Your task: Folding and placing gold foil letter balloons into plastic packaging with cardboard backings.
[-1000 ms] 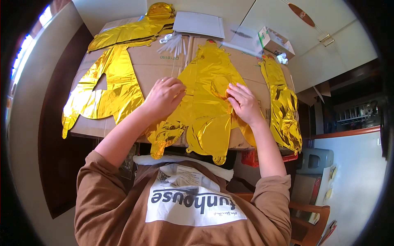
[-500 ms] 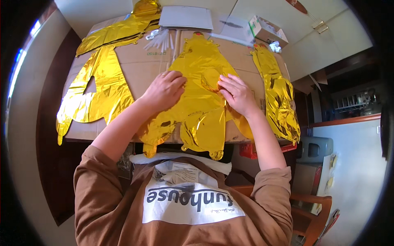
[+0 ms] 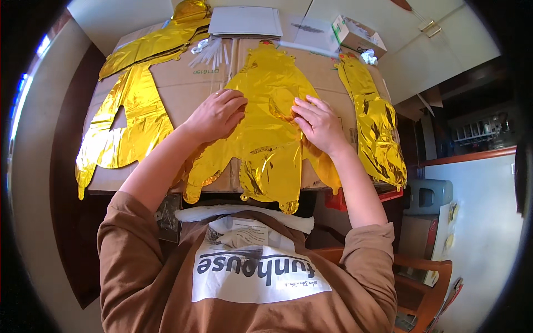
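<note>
A flat gold foil balloon (image 3: 269, 144) lies in front of me, its lobed lower end hanging over the near edge of the cardboard (image 3: 183, 94). My left hand (image 3: 215, 116) is closed, fingers curled and pinching the balloon's left edge. Across from it, my right hand (image 3: 317, 123) has its fingers and thumb pressed together on a fold of the foil at the right side. Under this layer, more gold foil shows at the lower right. To the left lies another flat gold foil balloon, shaped like a letter A (image 3: 141, 136).
Folded gold foil (image 3: 147, 53) is stacked at the far left, and more foil balloons (image 3: 377, 130) lie along the right edge. At the back are clear straws (image 3: 210, 56), a white roll (image 3: 198, 46), white sheets (image 3: 245, 23), an open box (image 3: 360, 39) and crumpled tissue (image 3: 368, 56). A wooden chair (image 3: 438, 288) stands lower right.
My left hand has moved slightly left with the foil edge, and the balloon's lower left lobe has shifted left and up. My right hand stays at nearly the same fold.
</note>
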Available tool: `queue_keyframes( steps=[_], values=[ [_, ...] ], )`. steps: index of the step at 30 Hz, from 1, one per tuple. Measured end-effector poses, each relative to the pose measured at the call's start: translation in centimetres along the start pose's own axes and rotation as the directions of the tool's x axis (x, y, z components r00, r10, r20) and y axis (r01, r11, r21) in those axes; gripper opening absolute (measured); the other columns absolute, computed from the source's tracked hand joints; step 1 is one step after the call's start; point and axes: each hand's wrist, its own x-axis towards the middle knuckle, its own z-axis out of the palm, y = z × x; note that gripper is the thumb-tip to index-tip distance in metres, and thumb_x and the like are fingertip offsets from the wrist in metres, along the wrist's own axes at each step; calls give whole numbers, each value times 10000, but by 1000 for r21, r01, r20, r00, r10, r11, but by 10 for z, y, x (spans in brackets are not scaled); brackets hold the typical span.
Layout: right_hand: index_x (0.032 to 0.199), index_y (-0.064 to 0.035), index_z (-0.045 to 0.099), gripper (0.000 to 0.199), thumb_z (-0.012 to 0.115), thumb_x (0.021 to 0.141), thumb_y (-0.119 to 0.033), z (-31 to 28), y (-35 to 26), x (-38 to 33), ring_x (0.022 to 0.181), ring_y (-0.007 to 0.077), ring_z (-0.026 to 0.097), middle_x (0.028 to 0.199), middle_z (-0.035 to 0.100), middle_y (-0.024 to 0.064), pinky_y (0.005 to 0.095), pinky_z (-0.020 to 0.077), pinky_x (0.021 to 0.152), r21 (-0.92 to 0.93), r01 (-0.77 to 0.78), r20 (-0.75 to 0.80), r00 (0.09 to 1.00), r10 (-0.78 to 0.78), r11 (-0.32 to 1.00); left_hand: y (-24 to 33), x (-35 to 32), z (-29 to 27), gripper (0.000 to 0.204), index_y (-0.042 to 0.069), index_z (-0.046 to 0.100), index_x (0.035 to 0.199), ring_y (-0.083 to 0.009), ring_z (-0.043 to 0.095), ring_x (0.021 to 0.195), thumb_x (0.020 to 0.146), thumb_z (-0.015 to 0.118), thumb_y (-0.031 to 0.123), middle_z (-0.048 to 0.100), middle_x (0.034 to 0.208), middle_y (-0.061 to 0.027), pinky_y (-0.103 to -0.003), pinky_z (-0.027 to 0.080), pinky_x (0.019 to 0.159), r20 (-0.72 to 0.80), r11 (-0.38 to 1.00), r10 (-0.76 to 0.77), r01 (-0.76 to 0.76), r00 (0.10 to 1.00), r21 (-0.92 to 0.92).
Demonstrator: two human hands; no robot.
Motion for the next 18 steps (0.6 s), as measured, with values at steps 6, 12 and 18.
queue_keyframes(
  steps=[6,12,18],
  values=[
    [1124,-95,737,269,732,864,-163,1,0,2,1230,320,596,1293,687,47,434,475,1043,36,-7,0,1000,7,999,-2,-1,1,337,9,604,1216,-361,612,1090,911,673,134,624,1176,-166,-439,515,936,28,1000,-20,21,999,-15],
    [1127,-87,734,272,732,863,-153,2,-1,4,1231,328,600,1295,686,61,426,495,1032,51,-13,3,1000,13,999,0,-1,1,326,8,601,1207,-361,619,1069,917,670,139,630,1160,-166,-435,523,919,-4,1000,-13,13,1000,-23],
    [1131,-84,732,272,727,865,-140,4,-1,4,1223,338,603,1289,689,65,422,501,1029,70,-24,-4,1000,24,997,-2,-1,2,326,8,602,1207,-365,623,1061,917,673,139,635,1147,-167,-438,528,912,-15,1000,-4,4,1000,-21]
  ],
)
